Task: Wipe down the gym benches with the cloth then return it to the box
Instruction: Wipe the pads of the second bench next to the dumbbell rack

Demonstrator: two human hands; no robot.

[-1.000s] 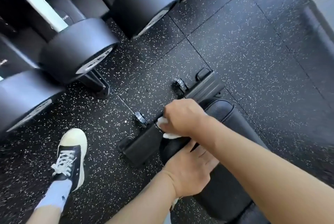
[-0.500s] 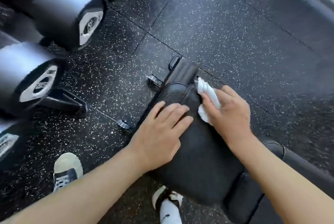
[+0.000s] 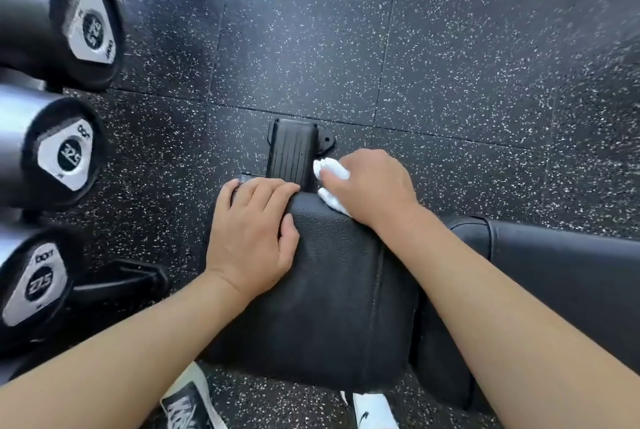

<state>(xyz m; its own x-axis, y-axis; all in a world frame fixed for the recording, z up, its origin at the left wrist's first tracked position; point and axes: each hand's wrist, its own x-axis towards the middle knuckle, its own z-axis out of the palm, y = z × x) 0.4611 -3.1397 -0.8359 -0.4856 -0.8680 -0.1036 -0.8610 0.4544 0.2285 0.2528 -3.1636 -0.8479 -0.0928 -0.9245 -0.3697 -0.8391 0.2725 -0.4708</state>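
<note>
A black padded gym bench (image 3: 332,293) fills the lower middle, its seat pad end pointing away from me. My right hand (image 3: 372,186) grips a crumpled white cloth (image 3: 330,170) and holds it against the pad's far right corner. My left hand (image 3: 252,234) rests on the pad's far left corner, its fingers curled over the edge. Beyond the pad the bench's black foot (image 3: 292,151) sticks out on the floor. No box is in view.
Three large black dumbbell ends (image 3: 69,154) on a rack line the left edge. Black speckled rubber floor (image 3: 415,57) stretches ahead and right. My shoe (image 3: 188,406) and a white sock (image 3: 374,411) show below the bench. A second pad section (image 3: 568,276) extends right.
The view has swung so the bench end now points straight away. My right hand with the cloth has stayed at the pad's far right corner; my left hand now curls over the far left edge.
</note>
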